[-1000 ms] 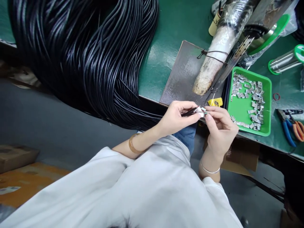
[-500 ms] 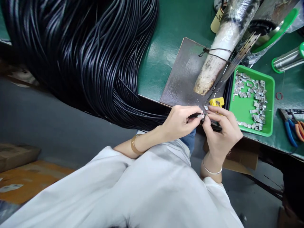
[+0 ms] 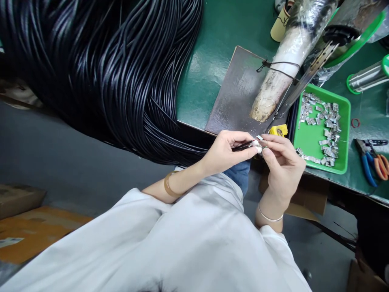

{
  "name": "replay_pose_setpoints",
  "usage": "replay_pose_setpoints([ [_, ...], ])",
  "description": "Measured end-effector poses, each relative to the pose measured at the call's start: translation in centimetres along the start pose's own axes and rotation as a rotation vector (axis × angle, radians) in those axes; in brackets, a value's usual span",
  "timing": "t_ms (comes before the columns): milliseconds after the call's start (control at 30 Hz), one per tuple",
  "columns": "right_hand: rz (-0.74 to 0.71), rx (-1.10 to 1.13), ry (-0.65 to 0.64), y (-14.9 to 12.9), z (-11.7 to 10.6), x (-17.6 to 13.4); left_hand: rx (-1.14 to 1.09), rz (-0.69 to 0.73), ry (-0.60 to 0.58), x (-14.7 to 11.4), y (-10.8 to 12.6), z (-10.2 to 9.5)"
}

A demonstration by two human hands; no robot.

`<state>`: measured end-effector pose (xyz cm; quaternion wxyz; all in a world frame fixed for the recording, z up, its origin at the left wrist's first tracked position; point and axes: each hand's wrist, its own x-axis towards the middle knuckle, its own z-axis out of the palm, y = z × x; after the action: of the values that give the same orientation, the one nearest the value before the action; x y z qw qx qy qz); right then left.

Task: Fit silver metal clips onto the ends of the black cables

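Note:
My left hand (image 3: 229, 152) is closed in a pinch on the end of a black cable (image 3: 242, 145), whose thin inner wires, one of them red, show at the fingertips. My right hand (image 3: 284, 162) meets it fingertip to fingertip, with thumb and forefinger pressed together near the wires. At the right fingertips sits a small silver connector (image 3: 259, 138), much like a USB plug. Fingers hide how it meets the wires. A thick bundle of black cables (image 3: 127, 81) lies on the left of the bench and hangs over its edge.
A green tray (image 3: 348, 129) holds many silver connectors. A soldering iron (image 3: 316, 61) and a white wrapped tube (image 3: 275, 85) slant over a dark board (image 3: 226, 93). A yellow block (image 3: 278, 130) is beside the tray. Pliers (image 3: 369, 162) and a solder spool (image 3: 367, 77) lie right.
The silver connector has shifted slightly left, closer to the cable end. My right hand has moved a little left, and more of the black cable shows between my left fingers.

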<state>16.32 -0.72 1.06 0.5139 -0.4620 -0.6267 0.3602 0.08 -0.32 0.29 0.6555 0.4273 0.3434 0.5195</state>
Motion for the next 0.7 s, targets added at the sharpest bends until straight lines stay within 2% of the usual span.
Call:
replay_pose_setpoints([
  [167, 0.016, 0.033, 0.034, 0.1, 0.8, -0.4, 0.084, 0.025, 0.004, -0.1, -0.1, 0.4],
  [233, -0.029, -0.009, 0.109, 0.0, 1.1, -0.4, 0.114, 0.061, 0.020, -0.2, -0.1, 0.5],
  [367, -0.092, -0.149, 0.351, -0.3, 0.5, -0.1, 0.059, 0.061, 0.049, 0.0, 0.1, 0.5],
  [433, -0.139, -0.220, 0.404, -0.4, 0.1, 0.0, 0.042, 0.036, 0.043, 0.2, 0.3, 0.4],
  [600, -0.341, -0.229, 0.231, -0.6, 0.4, -0.7, 0.065, 0.010, 0.029, 0.5, 0.6, 0.4],
  [700, -0.403, -0.226, 0.183, -0.4, 0.7, -1.3, 0.075, 0.031, 0.026, 0.6, 0.7, 0.4],
])
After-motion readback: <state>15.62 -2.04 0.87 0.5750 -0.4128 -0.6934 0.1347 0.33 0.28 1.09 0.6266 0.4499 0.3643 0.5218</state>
